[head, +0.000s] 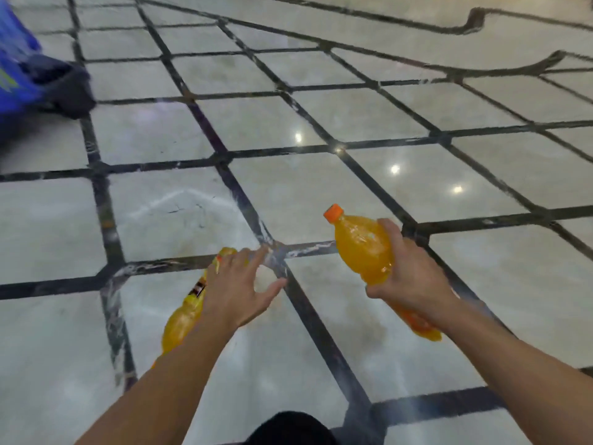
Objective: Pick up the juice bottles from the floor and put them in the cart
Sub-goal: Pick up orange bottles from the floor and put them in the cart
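Looking from the far left, a blurred blue shape point(12, 59) with a dark mass point(64, 88) at its near side sits at the edge of the view; what it is cannot be told through the blur. A pale tiled floor point(321, 187) with dark grid lines spreads across the whole scene, and small bright reflections gleam on it right of centre.

Near the left of centre, a yellow-orange juice bottle point(183, 319) lies along the outer side of the left hand point(234, 290), running from beside the forearm up past the knuckles. A dark and yellow label shows near its upper part. The left hand has its fingers spread apart, thumb pointing right and fingertips reaching far, and whether any part of it is pressing the bottle cannot be told, since the hand hides the contact. It is also unclear whether this bottle rests on the floor or is lifted.

To the right, the right hand point(414, 277) is clamped around the middle of a second orange juice bottle point(362, 245), held clear of the floor and tilted so its orange cap point(333, 213) points far and left. The bottle's base sticks out near the wrist on the right.

At the near edge, centre, a dark rounded shape point(288, 428) shows between the two forearms.
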A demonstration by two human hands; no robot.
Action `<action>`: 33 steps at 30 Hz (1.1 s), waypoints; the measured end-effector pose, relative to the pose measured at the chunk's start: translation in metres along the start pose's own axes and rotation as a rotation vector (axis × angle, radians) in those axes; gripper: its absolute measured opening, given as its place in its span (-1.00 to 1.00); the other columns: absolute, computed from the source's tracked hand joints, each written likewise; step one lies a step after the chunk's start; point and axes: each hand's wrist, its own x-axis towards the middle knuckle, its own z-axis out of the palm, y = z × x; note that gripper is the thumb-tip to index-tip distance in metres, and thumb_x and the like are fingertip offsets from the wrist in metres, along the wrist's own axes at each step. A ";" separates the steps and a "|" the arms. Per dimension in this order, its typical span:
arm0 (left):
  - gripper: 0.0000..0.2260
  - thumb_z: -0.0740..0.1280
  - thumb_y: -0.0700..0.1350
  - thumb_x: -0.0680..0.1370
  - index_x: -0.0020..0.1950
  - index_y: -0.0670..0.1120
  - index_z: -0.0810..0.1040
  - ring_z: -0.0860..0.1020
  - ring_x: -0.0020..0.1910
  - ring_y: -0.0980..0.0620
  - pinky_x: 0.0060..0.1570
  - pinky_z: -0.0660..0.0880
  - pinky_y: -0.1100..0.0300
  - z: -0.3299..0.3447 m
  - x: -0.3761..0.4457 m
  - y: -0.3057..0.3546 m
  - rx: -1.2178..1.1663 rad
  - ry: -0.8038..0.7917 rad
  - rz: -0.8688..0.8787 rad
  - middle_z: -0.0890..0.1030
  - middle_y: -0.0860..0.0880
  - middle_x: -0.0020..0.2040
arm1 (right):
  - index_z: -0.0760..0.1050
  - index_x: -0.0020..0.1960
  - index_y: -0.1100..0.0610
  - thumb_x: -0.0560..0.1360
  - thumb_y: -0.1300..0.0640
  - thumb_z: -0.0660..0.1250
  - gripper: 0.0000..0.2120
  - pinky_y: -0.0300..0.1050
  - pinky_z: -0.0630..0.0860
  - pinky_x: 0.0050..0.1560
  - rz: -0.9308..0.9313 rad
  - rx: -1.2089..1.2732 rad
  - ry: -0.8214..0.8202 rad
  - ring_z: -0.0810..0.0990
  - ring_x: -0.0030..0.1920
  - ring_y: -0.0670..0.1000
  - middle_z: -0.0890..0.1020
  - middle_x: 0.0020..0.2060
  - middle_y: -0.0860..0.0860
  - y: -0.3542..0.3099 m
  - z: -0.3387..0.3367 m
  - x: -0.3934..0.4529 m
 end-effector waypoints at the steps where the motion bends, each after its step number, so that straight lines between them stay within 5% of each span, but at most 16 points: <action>1: -0.33 0.06 0.48 0.46 0.49 0.19 0.26 0.41 0.39 -0.15 0.29 0.36 -0.21 0.006 -0.004 -0.020 0.024 -0.014 -0.054 0.45 -0.02 0.43 | -0.05 0.52 -0.20 0.16 -0.10 0.65 0.17 0.05 0.55 -0.06 -0.027 0.006 -0.015 0.57 0.11 0.21 0.50 0.26 0.10 -0.013 0.010 0.005; 7: -0.19 0.05 0.53 0.42 0.58 0.26 -0.11 0.19 0.51 -0.27 0.34 0.24 -0.34 0.044 -0.031 -0.108 0.132 -0.201 -0.287 0.19 -0.13 0.57 | -0.13 0.53 -0.23 0.22 -0.17 0.64 0.17 0.14 0.58 0.08 -0.071 0.079 -0.062 0.55 0.22 0.19 0.42 0.38 0.02 -0.067 0.071 0.022; 11: -0.02 0.35 0.38 0.39 0.48 0.37 -0.37 0.43 0.29 -0.26 0.06 0.49 -0.15 0.064 -0.039 -0.118 0.003 -0.246 -0.333 0.34 -0.18 0.40 | -0.04 0.50 -0.20 0.19 -0.11 0.64 0.12 0.09 0.57 -0.04 -0.071 0.130 -0.056 0.56 0.06 0.17 0.49 0.26 0.06 -0.086 0.099 0.031; 15: -0.02 0.39 0.23 0.40 0.50 0.36 -0.33 0.54 0.04 -0.19 -0.14 0.51 -0.01 0.063 -0.040 -0.114 -0.018 -0.215 -0.353 0.47 -0.15 0.12 | 0.01 0.50 -0.16 0.18 -0.10 0.64 0.10 0.06 0.53 -0.08 -0.060 0.113 -0.059 0.58 0.06 0.22 0.53 0.21 0.10 -0.097 0.113 0.034; 20: -0.02 0.41 0.22 0.37 0.52 0.35 -0.27 0.57 0.00 -0.16 -0.15 0.50 0.03 0.041 -0.061 -0.096 -0.138 -0.169 -0.435 0.50 -0.11 0.07 | -0.02 0.50 -0.16 0.19 -0.14 0.65 0.12 0.12 0.59 -0.05 -0.083 0.105 -0.066 0.58 0.08 0.20 0.52 0.19 0.08 -0.114 0.090 0.026; 27: 0.00 0.44 0.28 0.35 0.50 0.41 -0.25 0.51 -0.14 -0.05 -0.16 0.53 0.06 -0.099 -0.091 -0.065 -0.319 0.009 -0.548 0.51 -0.07 0.09 | -0.04 0.53 -0.11 0.22 -0.14 0.66 0.14 0.10 0.56 -0.01 -0.112 0.111 -0.067 0.58 0.10 0.21 0.52 0.17 0.10 -0.163 -0.023 -0.005; 33: -0.05 0.48 0.25 0.34 0.54 0.37 -0.10 0.54 0.14 -0.14 0.06 0.47 -0.11 -0.309 -0.137 -0.027 -0.480 0.249 -0.680 0.54 -0.06 0.23 | -0.08 0.52 -0.18 0.11 -0.26 0.65 0.23 0.18 0.61 0.06 -0.196 0.089 -0.105 0.58 0.11 0.18 0.51 0.17 0.06 -0.257 -0.177 -0.064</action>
